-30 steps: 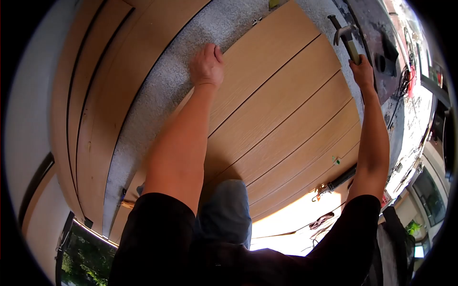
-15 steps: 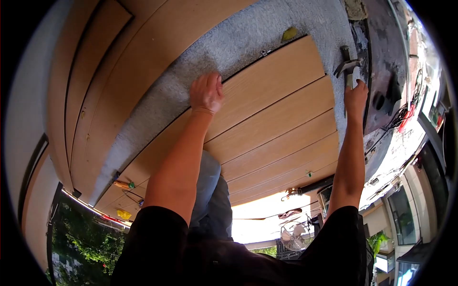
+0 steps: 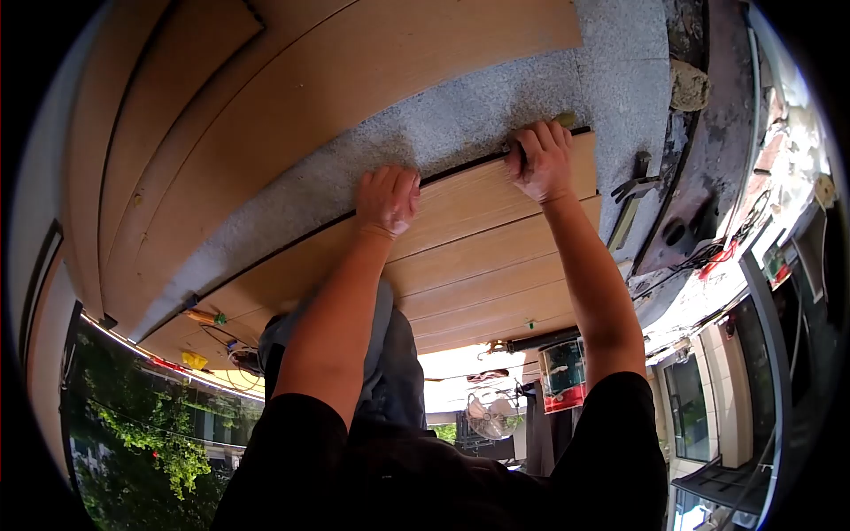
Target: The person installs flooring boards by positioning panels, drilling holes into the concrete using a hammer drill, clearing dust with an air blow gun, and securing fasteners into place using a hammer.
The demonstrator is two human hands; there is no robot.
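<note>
Light-brown decking planks (image 3: pixel 478 202) lie side by side under my hands, with thin dark gaps between them. My left hand (image 3: pixel 388 202) is closed at the outer edge of the last plank, its fingers curled; what they hold, if anything, is hidden. Farther right along that edge, my right hand (image 3: pixel 542 161) is closed too, with a dark patch between thumb and fingers that I cannot make out. A claw hammer (image 3: pixel 625 221) lies on the grey floor, right of the planks and apart from my right hand.
Beyond the edge runs a strip of grey rough floor (image 3: pixel 460 102), with more brown planks (image 3: pixel 354 80) past it. A stone block (image 3: pixel 689 86) sits at the far right. Behind me are a fan (image 3: pixel 492 414) and a red box (image 3: pixel 564 376). Cables (image 3: pixel 708 257) lie at the right.
My right hand has let go of the hammer, which now lies on the floor, and has moved left to the plank's edge. The left hand stays closed at that edge.
</note>
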